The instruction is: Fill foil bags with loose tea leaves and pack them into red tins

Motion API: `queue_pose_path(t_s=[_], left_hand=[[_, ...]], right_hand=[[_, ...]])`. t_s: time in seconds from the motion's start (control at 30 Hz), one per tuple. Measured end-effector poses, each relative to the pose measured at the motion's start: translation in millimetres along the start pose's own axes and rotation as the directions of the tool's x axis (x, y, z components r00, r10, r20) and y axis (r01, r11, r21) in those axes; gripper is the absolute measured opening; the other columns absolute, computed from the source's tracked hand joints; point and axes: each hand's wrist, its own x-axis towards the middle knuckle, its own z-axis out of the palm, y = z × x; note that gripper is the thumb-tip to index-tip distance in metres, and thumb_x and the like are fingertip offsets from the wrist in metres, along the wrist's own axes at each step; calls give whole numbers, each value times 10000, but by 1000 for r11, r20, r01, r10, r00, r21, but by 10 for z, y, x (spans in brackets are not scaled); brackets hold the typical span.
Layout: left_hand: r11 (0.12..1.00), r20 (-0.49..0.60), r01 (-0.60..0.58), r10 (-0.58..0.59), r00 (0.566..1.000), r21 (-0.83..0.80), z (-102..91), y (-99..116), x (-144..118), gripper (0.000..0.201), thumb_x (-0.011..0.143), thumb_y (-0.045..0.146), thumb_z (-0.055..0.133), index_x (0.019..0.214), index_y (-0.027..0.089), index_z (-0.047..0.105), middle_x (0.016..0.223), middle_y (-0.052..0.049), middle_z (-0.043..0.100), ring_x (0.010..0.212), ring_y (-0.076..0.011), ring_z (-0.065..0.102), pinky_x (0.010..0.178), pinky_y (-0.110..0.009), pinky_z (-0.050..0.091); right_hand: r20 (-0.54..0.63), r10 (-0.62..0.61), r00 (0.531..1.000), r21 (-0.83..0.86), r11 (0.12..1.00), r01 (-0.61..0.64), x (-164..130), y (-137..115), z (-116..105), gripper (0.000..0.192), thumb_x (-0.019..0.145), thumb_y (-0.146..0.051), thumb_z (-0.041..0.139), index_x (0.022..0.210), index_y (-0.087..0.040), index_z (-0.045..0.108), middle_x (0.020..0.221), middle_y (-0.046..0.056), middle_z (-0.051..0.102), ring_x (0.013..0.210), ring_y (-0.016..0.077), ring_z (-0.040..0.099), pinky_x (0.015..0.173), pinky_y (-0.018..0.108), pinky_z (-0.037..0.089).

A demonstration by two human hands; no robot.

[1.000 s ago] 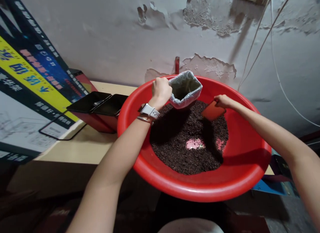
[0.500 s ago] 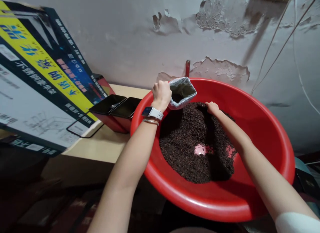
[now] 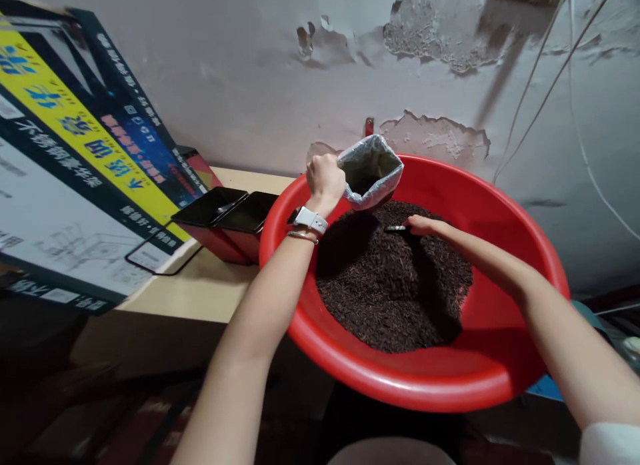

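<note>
The rim of a silver foil bag [image 3: 371, 168] is gripped in the closed fingers of the left hand [image 3: 325, 176], and the bag is held open and upright at the far side of a red basin [image 3: 505, 358], its base set in the heap of dark grains [image 3: 390, 285] that fills the basin. A small scoop [image 3: 397, 229], seen edge-on and half sunk in the grains just below the bag, is pinched by the right hand [image 3: 420, 224]. Two dark phones [image 3: 230, 208] are laid on a red box on the wooden table [image 3: 200, 288], left of the basin, beside a leaning printed carton [image 3: 70, 165].
</note>
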Motion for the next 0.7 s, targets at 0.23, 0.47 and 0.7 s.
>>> queue_pose_path(t_s=[0.23,0.47,0.7], left_hand=[[994,33,-111,111,993,-12,272,146,-96,354,822,157,399,955,141,726,986,-153,733,939,-240,638,820,-291,442],[956,290,-294,280,915,7,610,346,-401,361,815,131,429,979,140,751,1024,-167,738,990,-271,666,835,-318,457],[951,436,-307,262,861,35,747,358,-576,354,875,203,435,1028,129,745,1062,-202,722,1019,-291,680,823,-332,489]], right_hand=[[399,-154,904,13,987,163,-716,-334,127,367,685,68,489,916,-105,716,787,22,681,676,106,514,658,207,414],[594,-263,760,113,963,245,-1172,-369,43,373,664,63,452,883,-94,711,747,16,652,656,115,471,650,225,385],[637,42,770,-69,998,3,-1093,-193,-242,274,634,17,536,804,-105,713,662,0,622,618,125,510,581,229,387]])
